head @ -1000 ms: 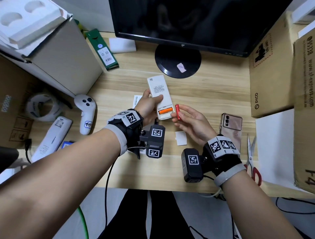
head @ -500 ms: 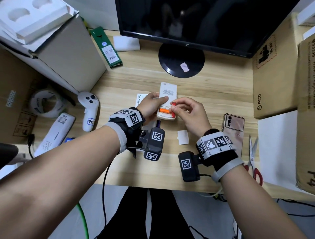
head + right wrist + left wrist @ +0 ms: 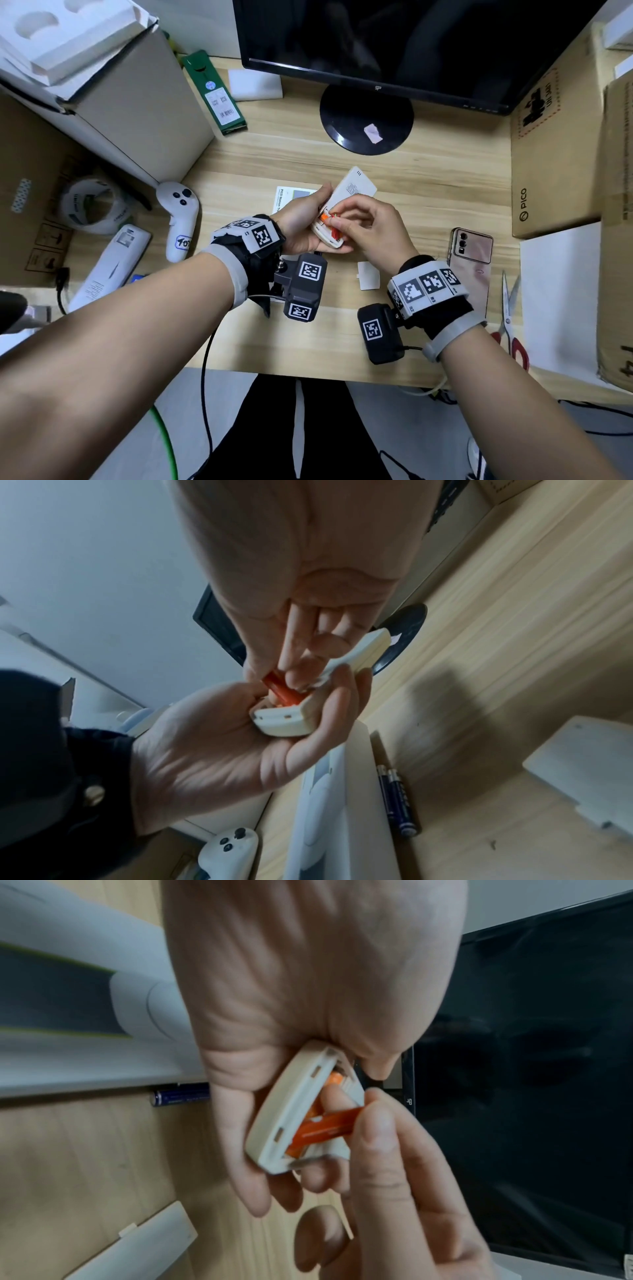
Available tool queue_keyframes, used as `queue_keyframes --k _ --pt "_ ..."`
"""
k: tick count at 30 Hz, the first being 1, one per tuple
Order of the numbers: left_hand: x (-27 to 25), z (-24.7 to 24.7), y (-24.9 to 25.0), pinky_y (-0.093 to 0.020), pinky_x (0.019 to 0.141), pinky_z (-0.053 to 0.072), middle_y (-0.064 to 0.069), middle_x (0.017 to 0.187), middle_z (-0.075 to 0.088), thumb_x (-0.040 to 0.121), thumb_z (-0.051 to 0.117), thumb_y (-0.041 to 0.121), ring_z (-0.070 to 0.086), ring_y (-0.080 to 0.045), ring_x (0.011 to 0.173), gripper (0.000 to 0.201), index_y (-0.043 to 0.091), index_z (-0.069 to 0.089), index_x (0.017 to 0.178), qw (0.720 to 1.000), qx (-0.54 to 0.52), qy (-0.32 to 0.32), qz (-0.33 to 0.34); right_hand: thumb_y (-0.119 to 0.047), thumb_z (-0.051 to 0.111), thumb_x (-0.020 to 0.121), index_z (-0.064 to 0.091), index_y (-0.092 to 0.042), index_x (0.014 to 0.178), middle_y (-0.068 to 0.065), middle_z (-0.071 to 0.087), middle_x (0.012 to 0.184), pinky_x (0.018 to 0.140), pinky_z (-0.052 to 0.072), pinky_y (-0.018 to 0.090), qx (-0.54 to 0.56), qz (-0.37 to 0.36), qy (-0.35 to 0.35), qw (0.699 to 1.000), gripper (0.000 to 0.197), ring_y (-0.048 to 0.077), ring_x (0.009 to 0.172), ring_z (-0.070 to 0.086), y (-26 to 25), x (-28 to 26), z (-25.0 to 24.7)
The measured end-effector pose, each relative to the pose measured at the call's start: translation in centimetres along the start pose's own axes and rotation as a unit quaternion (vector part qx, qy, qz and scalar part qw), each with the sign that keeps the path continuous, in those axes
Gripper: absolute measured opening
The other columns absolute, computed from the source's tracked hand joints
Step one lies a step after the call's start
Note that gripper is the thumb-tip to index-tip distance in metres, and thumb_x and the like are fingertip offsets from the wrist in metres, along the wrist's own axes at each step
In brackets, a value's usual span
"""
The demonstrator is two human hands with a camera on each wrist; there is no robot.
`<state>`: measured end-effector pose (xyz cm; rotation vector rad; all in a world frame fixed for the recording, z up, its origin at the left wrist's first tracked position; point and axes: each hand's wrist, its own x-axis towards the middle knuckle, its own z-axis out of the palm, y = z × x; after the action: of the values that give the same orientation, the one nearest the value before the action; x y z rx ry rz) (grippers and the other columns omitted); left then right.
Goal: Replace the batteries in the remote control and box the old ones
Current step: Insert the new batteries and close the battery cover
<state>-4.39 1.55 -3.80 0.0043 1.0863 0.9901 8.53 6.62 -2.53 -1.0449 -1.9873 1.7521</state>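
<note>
My left hand (image 3: 303,224) grips the white remote control (image 3: 354,185) back side up, a little above the desk, with its battery compartment uncovered. One orange battery (image 3: 334,1079) lies seated inside. My right hand (image 3: 346,224) pinches a second orange battery (image 3: 329,1126) (image 3: 279,688), tilted with one end in the compartment. The white battery cover (image 3: 369,275) lies on the desk near my right wrist. Two dark blue batteries (image 3: 397,802) (image 3: 181,1097) lie on the desk beside a flat white box (image 3: 287,195).
The monitor stand (image 3: 366,120) stands behind the hands. To the right are a phone (image 3: 471,260), scissors (image 3: 510,318) and cardboard boxes (image 3: 555,154). Left of my arm are a white VR controller (image 3: 178,219), another remote (image 3: 109,267) and a tape roll (image 3: 92,205).
My right hand brought the orange battery from beside the remote into the compartment. My left hand turned the remote so its far end points to the right.
</note>
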Motion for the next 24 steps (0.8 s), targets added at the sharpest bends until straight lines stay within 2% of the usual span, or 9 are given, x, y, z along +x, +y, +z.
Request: queue_keyframes --k 3,5,7,10,13,17,19,21,24 --pt "0.3 0.1 0.1 -0.048 0.074 0.056 -0.006 0.086 0.071 0.095 0.026 0.057 0.068 -0.021 0.080 0.052 0.019 0.062 0.097 1.000 0.009 -0.011 -0.001 -0.006 0.069 0.078 0.070 -0.010 0.086 -0.015 0.067 0.071 0.070 0.046 0.014 -0.012 -0.014 0.016 1.000 0.008 -0.005 0.066 0.061 0.2 0.1 0.1" --pt "0.5 0.1 0.1 -0.048 0.077 0.056 -0.003 0.085 0.072 0.094 0.029 0.059 0.069 -0.019 0.081 0.051 0.021 0.062 0.101 1.000 0.018 -0.020 -0.003 -0.007 0.069 0.078 0.073 -0.009 0.088 -0.012 0.067 0.080 0.079 0.046 0.016 -0.026 -0.027 0.028 0.999 0.011 -0.001 0.077 0.061 0.2 0.1 0.3" --pt "0.6 0.1 0.1 -0.046 0.079 0.056 -0.003 0.082 0.072 0.093 0.033 0.058 0.070 -0.018 0.078 0.049 0.020 0.062 0.102 0.999 0.025 -0.034 -0.008 -0.008 0.071 0.076 0.074 -0.012 0.091 -0.008 0.064 0.082 0.080 0.044 0.012 -0.042 -0.035 0.037 0.998 0.015 -0.003 0.079 0.058 0.2 0.2 0.4" --pt "0.1 0.3 0.1 -0.045 0.079 0.057 -0.006 0.086 0.071 0.096 0.038 0.044 0.071 -0.019 0.077 0.038 0.014 0.060 0.104 0.997 0.027 -0.073 -0.015 -0.008 0.075 0.071 0.073 -0.019 0.090 -0.010 0.055 0.078 0.072 0.040 0.006 -0.059 -0.031 0.055 0.996 0.022 -0.006 0.073 0.053 0.4 0.3 0.4" --pt "-0.3 0.3 0.3 -0.052 0.083 0.054 -0.011 0.093 0.068 0.094 0.042 0.019 0.069 -0.025 0.082 0.019 0.014 0.054 0.107 0.995 0.020 -0.097 0.001 -0.005 0.078 0.067 0.072 -0.021 0.088 -0.012 0.048 0.078 0.074 0.039 0.004 -0.035 -0.021 0.061 0.997 0.027 -0.014 0.073 0.052 0.7 0.2 0.2" --pt "-0.4 0.2 0.3 -0.056 0.084 0.052 -0.013 0.108 0.062 0.088 0.038 0.003 0.066 -0.028 0.091 0.037 0.017 0.048 0.121 0.993 -0.017 -0.117 0.019 -0.005 0.080 0.064 0.072 -0.015 0.086 -0.006 0.050 0.085 0.077 0.040 0.011 -0.025 0.000 0.068 0.997 0.026 -0.002 0.081 0.054 1.2 0.2 -0.1" --pt "-0.4 0.3 0.2 -0.055 0.084 0.051 -0.013 0.110 0.060 0.088 0.033 -0.004 0.066 -0.028 0.093 0.041 0.017 0.048 0.121 0.994 -0.007 -0.104 0.028 -0.003 0.080 0.063 0.070 -0.009 0.086 -0.006 0.050 0.085 0.071 0.038 0.005 -0.026 0.011 0.077 0.997 0.026 -0.010 0.073 0.052 1.3 0.1 -0.4" --pt "-0.5 0.5 0.1 -0.056 0.087 0.049 -0.016 0.122 0.057 0.089 0.031 -0.010 0.062 -0.032 0.102 0.050 0.015 0.041 0.131 0.995 -0.007 -0.096 0.036 -0.003 0.079 0.065 0.066 -0.011 0.090 -0.005 0.050 0.086 0.068 0.038 0.003 -0.012 0.023 0.092 0.995 0.030 -0.011 0.069 0.049 1.7 0.1 -0.9" --pt "-0.3 0.6 0.1 -0.058 0.086 0.049 -0.025 0.141 0.043 0.092 0.034 -0.010 0.058 -0.043 0.107 0.058 0.015 0.028 0.144 0.995 -0.011 -0.084 0.044 -0.008 0.071 0.078 0.057 -0.009 0.103 0.002 0.054 0.093 0.072 0.045 0.015 0.060 0.074 0.143 0.985 0.029 0.004 0.076 0.049 2.2 0.1 -1.4"
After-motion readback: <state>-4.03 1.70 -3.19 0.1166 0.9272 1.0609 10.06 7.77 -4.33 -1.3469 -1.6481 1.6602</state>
